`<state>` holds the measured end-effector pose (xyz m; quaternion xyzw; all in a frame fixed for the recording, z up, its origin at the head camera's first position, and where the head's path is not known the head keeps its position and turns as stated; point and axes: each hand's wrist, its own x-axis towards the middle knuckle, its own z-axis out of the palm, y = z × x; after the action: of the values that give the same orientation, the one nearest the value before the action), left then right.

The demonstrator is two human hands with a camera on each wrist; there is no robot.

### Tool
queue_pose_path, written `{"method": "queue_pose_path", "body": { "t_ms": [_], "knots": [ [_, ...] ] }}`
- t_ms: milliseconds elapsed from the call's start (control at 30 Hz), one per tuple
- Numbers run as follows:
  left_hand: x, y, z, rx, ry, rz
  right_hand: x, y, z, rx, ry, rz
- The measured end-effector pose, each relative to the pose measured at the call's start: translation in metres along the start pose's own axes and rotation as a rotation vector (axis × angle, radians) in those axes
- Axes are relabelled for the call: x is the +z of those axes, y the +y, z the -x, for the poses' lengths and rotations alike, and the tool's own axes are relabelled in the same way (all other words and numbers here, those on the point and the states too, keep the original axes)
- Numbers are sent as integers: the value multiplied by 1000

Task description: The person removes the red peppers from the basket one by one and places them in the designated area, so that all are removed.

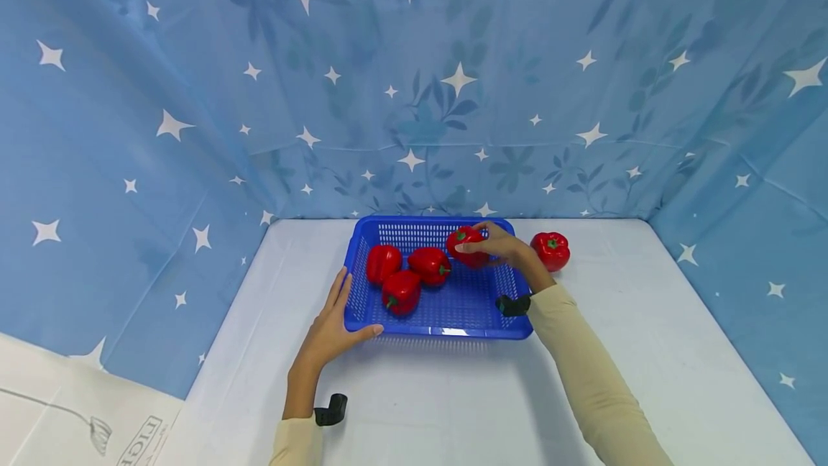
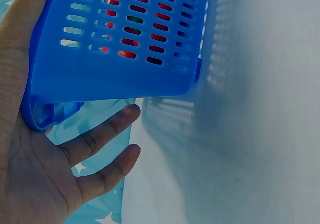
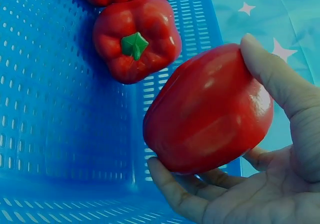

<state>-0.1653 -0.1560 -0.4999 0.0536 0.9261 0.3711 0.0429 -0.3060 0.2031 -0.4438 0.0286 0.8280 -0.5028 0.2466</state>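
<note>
My right hand (image 1: 501,244) holds a red bell pepper (image 1: 467,241) over the back right part of a blue plastic basket (image 1: 441,333). In the right wrist view, thumb and fingers are curled around this bell pepper (image 3: 210,109). Three more red bell peppers lie in the basket: one at the back left (image 1: 384,263), one near the middle (image 1: 429,265), one in front (image 1: 401,292). At the basket's front left corner is my left hand (image 1: 330,329). Its thumb lies by the rim; the left wrist view shows two fingers (image 2: 107,131) extended and spread below the basket.
Another red bell pepper (image 1: 550,251) stands on the white table (image 1: 647,336), just right of the basket. A blue curtain with white stars (image 1: 414,92) hangs behind the table and along both sides. Black wrist mounts (image 1: 331,410) sit on both arms.
</note>
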Motion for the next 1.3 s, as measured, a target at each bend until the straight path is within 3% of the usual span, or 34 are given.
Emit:
{"method": "queue_pose_path", "body": {
  "t_ms": [267,500,833,1300],
  "knots": [
    [1,-1,-1,9,7,1,-7,3,4,-58,-18,-112],
    [2,-2,0,3,4,-2,-13,8,6,-127,-16,-112],
    [2,0,-1,9,12,-8,-21,11,10,-181,52,-127],
    [1,-1,-1,-2,3,-1,-41,16,25,-321,95,-310]
  ]
}}
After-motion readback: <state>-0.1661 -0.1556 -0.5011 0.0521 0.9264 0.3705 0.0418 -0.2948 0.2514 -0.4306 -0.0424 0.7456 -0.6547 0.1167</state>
